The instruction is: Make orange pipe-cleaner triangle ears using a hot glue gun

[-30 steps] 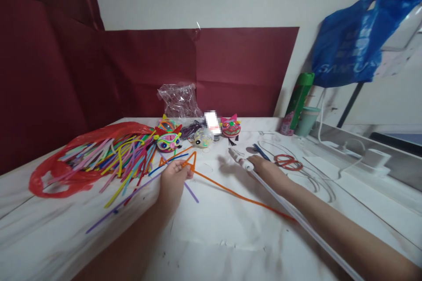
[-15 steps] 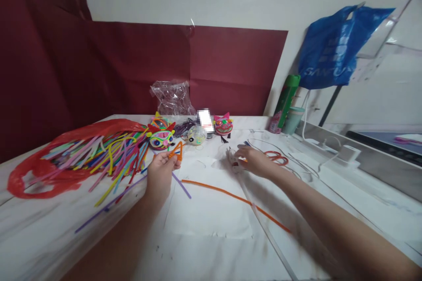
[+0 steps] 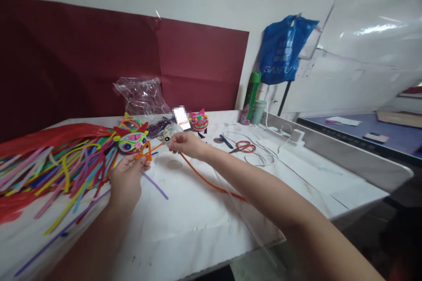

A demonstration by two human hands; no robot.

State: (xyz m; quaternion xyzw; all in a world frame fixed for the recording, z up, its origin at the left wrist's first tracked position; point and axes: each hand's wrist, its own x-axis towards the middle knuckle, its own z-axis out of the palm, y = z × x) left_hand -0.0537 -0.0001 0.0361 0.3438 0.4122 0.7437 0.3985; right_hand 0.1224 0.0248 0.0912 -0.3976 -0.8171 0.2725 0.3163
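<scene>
My left hand (image 3: 130, 173) pinches a small bent orange shape (image 3: 145, 151) with a triangular outline. To its right, my right hand (image 3: 180, 144) is closed on a long orange pipe cleaner (image 3: 211, 184), whose length trails down to the right over the white table. A purple pipe cleaner (image 3: 156, 185) lies just right of my left hand. Behind the hands sit a colourful decorated mask-like ornament (image 3: 132, 142), a clear ball (image 3: 172, 131) partly covered by my right hand, and a pink decorated ornament (image 3: 199, 120).
Many coloured pipe cleaners (image 3: 75, 162) spread over a red bag (image 3: 66, 131) at the left. Orange-handled scissors (image 3: 244, 146), a blue pen-like tool (image 3: 226, 141) and wires lie at the right. A green can (image 3: 252, 92) and a cup (image 3: 258, 112) stand behind.
The view has turned to the right. My right hand has left the white tool and strip, moved toward my left hand and taken hold of the long orange pipe cleaner, lifting its end.
</scene>
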